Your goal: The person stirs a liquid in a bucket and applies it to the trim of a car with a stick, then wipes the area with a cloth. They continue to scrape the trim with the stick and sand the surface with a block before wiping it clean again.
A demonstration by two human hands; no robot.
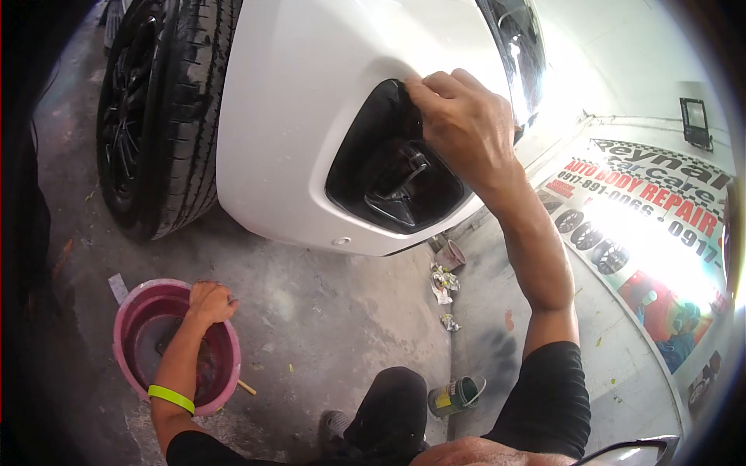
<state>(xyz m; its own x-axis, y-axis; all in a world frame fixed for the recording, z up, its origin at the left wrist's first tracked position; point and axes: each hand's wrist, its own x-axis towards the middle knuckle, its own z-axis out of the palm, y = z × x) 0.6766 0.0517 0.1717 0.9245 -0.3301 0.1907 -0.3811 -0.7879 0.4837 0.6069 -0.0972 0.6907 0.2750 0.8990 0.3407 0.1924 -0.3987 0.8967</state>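
Observation:
A white car body panel [287, 101] fills the upper middle, with a black recessed part [396, 163] set into it. At the upper edge of that black part is my right hand [462, 120], its fingers curled; whatever they hold, if anything, is hidden. On the floor at the lower left stands a pink basin [122, 342] with dark water in it. My left hand [211, 303] is at the basin's far right rim, with the forearm across the basin; its fingers are bent, and I cannot make out anything in them.
A black-rimmed tire [194, 116] stands left of the panel. Along the wall's foot are a small bucket [452, 255], crumpled paper [444, 283] and a green can [454, 398]. A printed banner [645, 225] covers the right wall. A stick [247, 387] lies beside the basin.

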